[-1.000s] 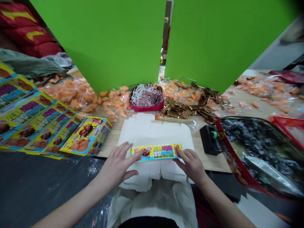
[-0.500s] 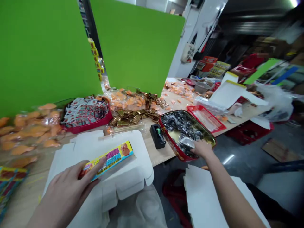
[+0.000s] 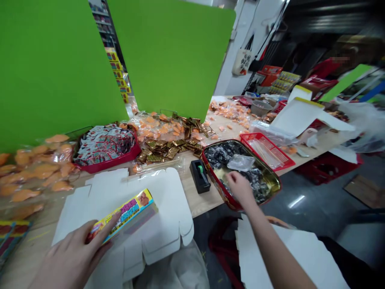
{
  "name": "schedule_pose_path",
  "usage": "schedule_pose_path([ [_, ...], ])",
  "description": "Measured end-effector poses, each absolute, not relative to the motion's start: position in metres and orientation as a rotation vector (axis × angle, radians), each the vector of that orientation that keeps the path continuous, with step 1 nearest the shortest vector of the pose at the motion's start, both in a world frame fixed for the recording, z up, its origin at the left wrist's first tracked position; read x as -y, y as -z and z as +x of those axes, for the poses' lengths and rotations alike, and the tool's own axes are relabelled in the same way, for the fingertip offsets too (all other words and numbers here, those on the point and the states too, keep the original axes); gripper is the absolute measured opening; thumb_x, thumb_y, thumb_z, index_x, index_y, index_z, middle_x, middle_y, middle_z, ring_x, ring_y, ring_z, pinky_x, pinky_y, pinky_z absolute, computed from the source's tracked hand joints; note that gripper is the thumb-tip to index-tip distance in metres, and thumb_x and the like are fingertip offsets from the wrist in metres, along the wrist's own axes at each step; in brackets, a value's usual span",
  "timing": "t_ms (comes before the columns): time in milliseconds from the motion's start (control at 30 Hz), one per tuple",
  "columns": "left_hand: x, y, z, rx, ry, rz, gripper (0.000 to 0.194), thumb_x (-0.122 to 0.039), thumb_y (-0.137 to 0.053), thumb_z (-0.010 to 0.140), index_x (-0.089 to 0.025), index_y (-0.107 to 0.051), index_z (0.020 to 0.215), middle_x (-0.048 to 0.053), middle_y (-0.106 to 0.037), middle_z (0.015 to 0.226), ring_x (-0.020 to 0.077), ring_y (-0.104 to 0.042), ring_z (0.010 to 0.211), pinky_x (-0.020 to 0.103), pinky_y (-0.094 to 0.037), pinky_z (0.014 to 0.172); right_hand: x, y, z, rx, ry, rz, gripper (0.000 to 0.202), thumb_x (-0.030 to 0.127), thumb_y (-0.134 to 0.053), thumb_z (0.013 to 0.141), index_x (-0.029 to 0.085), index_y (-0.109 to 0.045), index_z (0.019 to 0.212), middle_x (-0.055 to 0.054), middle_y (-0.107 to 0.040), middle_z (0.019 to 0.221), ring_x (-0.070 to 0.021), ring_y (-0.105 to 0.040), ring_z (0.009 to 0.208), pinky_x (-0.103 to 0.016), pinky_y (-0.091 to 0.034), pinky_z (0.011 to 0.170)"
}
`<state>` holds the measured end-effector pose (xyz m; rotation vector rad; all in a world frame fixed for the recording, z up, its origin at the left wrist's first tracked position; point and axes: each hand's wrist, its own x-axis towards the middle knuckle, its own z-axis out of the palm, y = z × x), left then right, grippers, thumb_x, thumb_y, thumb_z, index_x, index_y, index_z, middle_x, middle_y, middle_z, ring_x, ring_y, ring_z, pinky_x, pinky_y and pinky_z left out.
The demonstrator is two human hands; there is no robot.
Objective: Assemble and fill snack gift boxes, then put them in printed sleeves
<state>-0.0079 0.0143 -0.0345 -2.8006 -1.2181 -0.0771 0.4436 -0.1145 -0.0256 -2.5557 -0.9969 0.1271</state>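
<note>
My left hand [image 3: 81,245] is wrapped round a small yellow and blue printed box [image 3: 129,212], held tilted above flat white cardboard [image 3: 162,184]. On the right, my right hand [image 3: 239,186] is over the near side of a red and gold tin [image 3: 273,180] filled with dark wrapped packets [image 3: 219,152]. Its fingers are curled together, and what they hold, if anything, is too small to name. A clear plastic scoop or tray [image 3: 240,162] lies on the packets just beyond the fingers.
A black tape dispenser [image 3: 200,176] stands left of the tin. Behind are a red tray [image 3: 136,150] of printed sachets, gold packets [image 3: 159,150] and orange packets [image 3: 45,168]. A red basket [image 3: 285,160] sits right of the tin; green panels [image 3: 174,56] rise behind.
My right hand has let go of the clear plastic piece and moved left and nearer the tin's near side. The printed box in my left hand has moved slightly left and down.
</note>
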Motion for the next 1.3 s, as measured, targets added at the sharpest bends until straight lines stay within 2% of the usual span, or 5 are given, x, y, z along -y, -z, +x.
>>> schedule_pose_path([
  [233,-0.013,0.024,0.001,1.158,-0.143,-2.712,0.044,-0.032,-0.03,0.093,-0.033,-0.045,0.134,0.012,-0.06,0.106,0.0259,-0.061,0.081,0.038,-0.047,0.067,0.081,0.095,0.351,0.606,-0.288,-2.253,0.083,0.037,-0.06,0.071,0.009,-0.022,0.14,-0.025,-0.047,0.13,-0.0332,-0.051,0.115,-0.044,-0.04,0.091],
  [367,-0.01,0.013,0.005,1.102,-0.138,-2.74,0.044,-0.028,-0.03,0.094,-0.03,-0.045,0.135,0.014,-0.06,0.105,0.0265,-0.061,0.08,0.039,-0.048,0.068,0.083,0.094,0.366,0.618,-0.453,-2.125,0.066,0.034,-0.063,0.065,0.015,-0.044,0.126,-0.016,-0.056,0.121,-0.0289,-0.055,0.108,-0.043,-0.041,0.093],
  [567,-0.007,0.01,0.008,1.13,-0.111,-2.75,0.046,-0.025,-0.033,0.094,-0.032,-0.039,0.138,0.013,-0.059,0.104,0.0275,-0.061,0.082,0.04,-0.048,0.068,0.075,0.075,0.408,0.469,-0.869,-1.956,0.033,0.049,-0.059,0.065,0.017,-0.059,0.067,-0.006,-0.06,0.062,-0.0201,-0.058,0.061,-0.039,-0.052,0.057],
  [1067,-0.008,0.009,0.019,1.084,0.084,-2.781,0.04,-0.03,-0.046,0.089,-0.031,-0.053,0.129,0.017,-0.054,0.121,0.0326,-0.058,0.098,0.044,-0.047,0.075,0.101,0.119,0.366,0.321,-0.427,-1.923,0.027,0.047,-0.052,0.068,0.022,-0.045,0.059,-0.005,-0.06,0.076,-0.0234,-0.054,0.09,-0.032,-0.045,0.074],
  [1300,-0.005,0.011,0.011,0.836,0.542,-2.977,0.036,-0.019,-0.047,0.09,-0.026,-0.053,0.125,0.008,-0.062,0.114,0.0222,-0.055,0.106,0.039,-0.045,0.089,0.108,0.082,0.294,0.534,-0.558,-1.845,0.032,0.049,-0.051,0.077,0.019,-0.06,0.081,-0.003,-0.06,0.071,-0.017,-0.054,0.064,-0.03,-0.046,0.061],
])
